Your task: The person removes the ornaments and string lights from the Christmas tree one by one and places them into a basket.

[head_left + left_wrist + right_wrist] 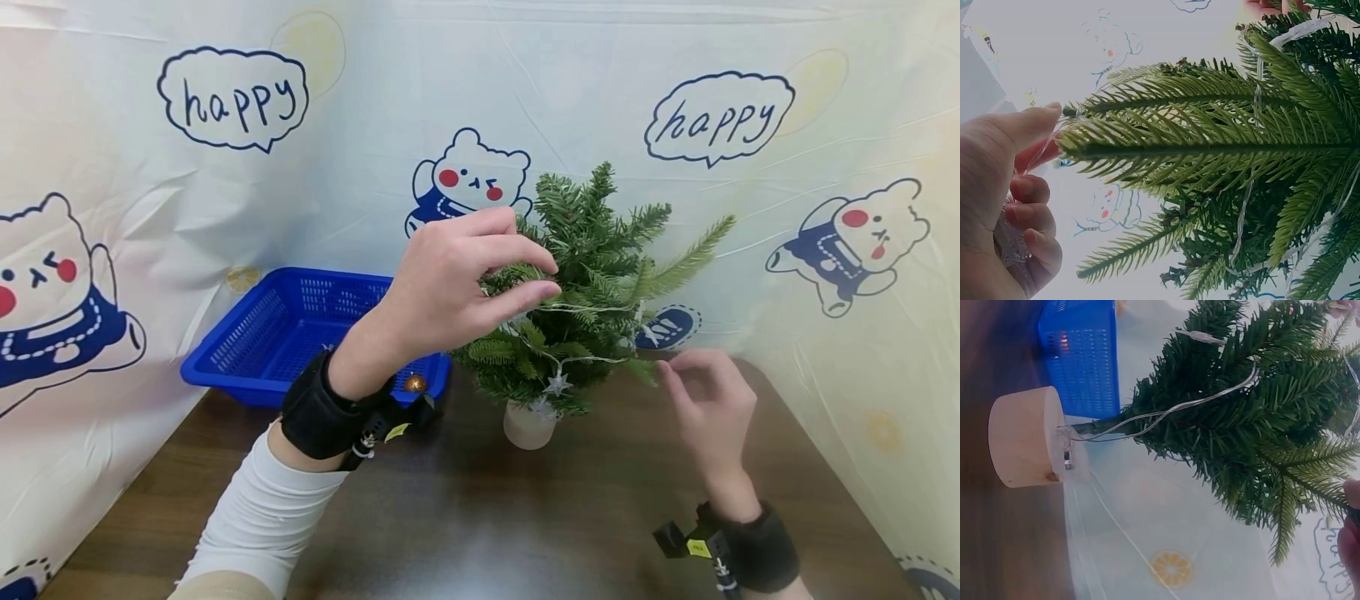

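A small artificial Christmas tree [581, 250] stands upright on a round wooden base [1025, 437]. Clear wire string lights with star-shaped bulbs [557, 384] wind around its branches. My left hand [465, 279] is at the tree's left side, its lower fingers curled round a bundle of the string lights [1015, 250]. Its thumb and index finger are at a branch tip [1085, 149], beside a strand of wire. At the lower right, my right hand [708, 400] pinches the tip of a green branch [1316, 487] between thumb and finger.
A blue plastic basket [225, 377] sits behind my left forearm, with a shiny orange-gold ball [415, 382] at its near right corner. The brown table [480, 525] meets a printed cloth backdrop [600, 50] at the back and sides.
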Demonstrator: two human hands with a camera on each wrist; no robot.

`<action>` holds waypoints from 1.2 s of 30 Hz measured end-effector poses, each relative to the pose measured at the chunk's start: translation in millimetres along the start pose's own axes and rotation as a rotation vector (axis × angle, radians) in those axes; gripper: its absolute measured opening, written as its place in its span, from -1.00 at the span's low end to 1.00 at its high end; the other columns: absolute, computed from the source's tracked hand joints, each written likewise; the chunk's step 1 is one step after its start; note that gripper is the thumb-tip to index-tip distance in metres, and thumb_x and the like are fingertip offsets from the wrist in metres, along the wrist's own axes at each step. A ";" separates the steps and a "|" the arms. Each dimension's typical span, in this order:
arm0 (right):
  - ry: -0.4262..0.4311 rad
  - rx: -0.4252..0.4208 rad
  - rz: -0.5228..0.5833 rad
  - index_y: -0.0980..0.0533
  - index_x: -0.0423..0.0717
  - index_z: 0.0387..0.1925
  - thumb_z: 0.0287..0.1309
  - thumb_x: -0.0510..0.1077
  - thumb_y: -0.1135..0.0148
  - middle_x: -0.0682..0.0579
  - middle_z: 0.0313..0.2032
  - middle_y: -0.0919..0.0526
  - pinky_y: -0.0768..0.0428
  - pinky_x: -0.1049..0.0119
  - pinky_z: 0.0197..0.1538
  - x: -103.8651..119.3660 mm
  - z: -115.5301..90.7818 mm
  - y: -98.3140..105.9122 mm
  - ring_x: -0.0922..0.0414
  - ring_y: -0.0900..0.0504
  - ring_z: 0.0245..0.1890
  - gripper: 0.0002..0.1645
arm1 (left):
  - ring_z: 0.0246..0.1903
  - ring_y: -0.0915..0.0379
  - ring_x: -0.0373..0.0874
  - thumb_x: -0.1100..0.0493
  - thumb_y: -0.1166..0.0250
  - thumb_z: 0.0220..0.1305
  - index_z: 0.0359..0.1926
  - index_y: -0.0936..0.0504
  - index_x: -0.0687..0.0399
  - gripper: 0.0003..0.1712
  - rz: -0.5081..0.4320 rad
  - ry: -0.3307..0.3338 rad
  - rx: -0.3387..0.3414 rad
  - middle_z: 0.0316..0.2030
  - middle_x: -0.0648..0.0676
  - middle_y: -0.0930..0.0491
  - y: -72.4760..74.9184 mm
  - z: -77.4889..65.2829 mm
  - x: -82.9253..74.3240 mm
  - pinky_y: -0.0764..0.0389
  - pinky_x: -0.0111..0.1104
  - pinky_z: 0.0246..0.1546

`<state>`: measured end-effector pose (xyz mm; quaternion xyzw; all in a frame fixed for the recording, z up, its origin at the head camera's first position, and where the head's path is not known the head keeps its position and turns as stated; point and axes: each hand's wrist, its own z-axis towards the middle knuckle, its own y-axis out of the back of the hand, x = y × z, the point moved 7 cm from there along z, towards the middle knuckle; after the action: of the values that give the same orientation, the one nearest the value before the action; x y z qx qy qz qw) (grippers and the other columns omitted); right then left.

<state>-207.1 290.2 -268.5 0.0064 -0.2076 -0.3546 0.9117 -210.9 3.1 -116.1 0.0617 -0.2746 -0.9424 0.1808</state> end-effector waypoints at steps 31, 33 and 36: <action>0.055 -0.151 -0.169 -0.54 -0.38 -0.49 -0.03 -0.28 -0.39 -0.20 -0.49 -0.62 -0.38 0.61 -0.15 21.4 -17.2 -1.2 0.15 -0.50 -0.43 -0.79 | -0.43 -0.45 -0.33 0.21 -0.31 0.20 -0.35 -0.63 0.13 -0.93 -0.242 -0.200 0.020 -0.43 -0.04 -0.67 -0.7 1.4 -24.5 -0.43 -0.49 -0.40; 0.059 -0.155 -0.169 -0.54 -0.38 -0.49 -0.03 -0.28 -0.38 -0.20 -0.49 -0.62 -0.38 0.61 -0.15 23.8 -17.5 -1.5 0.15 -0.50 -0.44 -0.80 | -0.45 -0.48 -0.33 0.20 -0.31 0.20 -0.35 -0.58 0.15 -0.89 -0.194 -0.172 0.011 -0.45 -0.03 -0.64 -0.6 2.0 -23.1 -0.44 -0.49 -0.44; 0.066 -0.166 -0.175 -0.54 -0.37 -0.50 -0.05 -0.29 -0.39 -0.20 -0.49 -0.62 -0.38 0.62 -0.15 26.8 -18.8 -2.6 0.13 -0.51 -0.44 -0.80 | -0.45 -0.51 -0.31 0.19 -0.29 0.23 -0.33 -0.51 0.17 -0.86 -0.133 -0.151 -0.023 -0.47 -0.01 -0.60 -0.2 2.5 -21.5 -0.45 -0.50 -0.43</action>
<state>-183.8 268.3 -276.1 -0.0394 -0.1459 -0.4485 0.8809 -191.6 12.5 -113.7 0.0064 -0.2718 -0.9574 0.0973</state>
